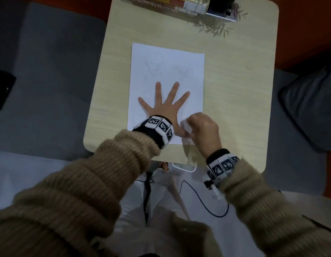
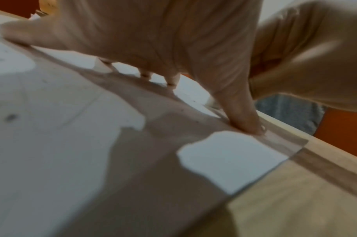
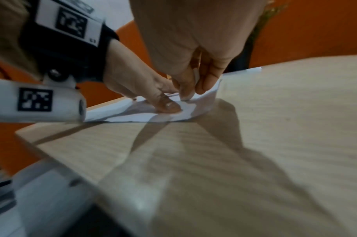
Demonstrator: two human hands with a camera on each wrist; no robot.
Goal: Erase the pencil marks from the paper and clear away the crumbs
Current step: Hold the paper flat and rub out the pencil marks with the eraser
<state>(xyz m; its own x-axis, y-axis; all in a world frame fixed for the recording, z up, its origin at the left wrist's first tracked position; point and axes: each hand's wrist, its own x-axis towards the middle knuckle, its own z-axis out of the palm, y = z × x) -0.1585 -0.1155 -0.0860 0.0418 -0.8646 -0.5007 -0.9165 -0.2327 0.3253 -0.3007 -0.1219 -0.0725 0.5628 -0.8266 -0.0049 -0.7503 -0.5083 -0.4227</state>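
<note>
A white sheet of paper (image 1: 166, 58) lies on the small wooden table (image 1: 235, 89), with faint pencil marks (image 1: 153, 68) on its far half. My left hand (image 1: 166, 102) lies flat on the near half, fingers spread, and presses the sheet down. My right hand (image 1: 187, 127) is curled around a white eraser (image 1: 185, 125) at the sheet's near right corner, right beside my left thumb. In the right wrist view the eraser (image 3: 195, 75) shows between the fingertips, over the paper (image 3: 204, 102). A few dark specks (image 2: 11, 117) lie on the paper (image 2: 51, 144).
Books (image 1: 161, 4) and a dark object (image 1: 220, 4) sit along the table's far edge. Grey cushions flank the table on both sides, and a black object (image 1: 1, 89) lies on the left one. A black cable (image 1: 203, 206) loops over my lap below the near edge.
</note>
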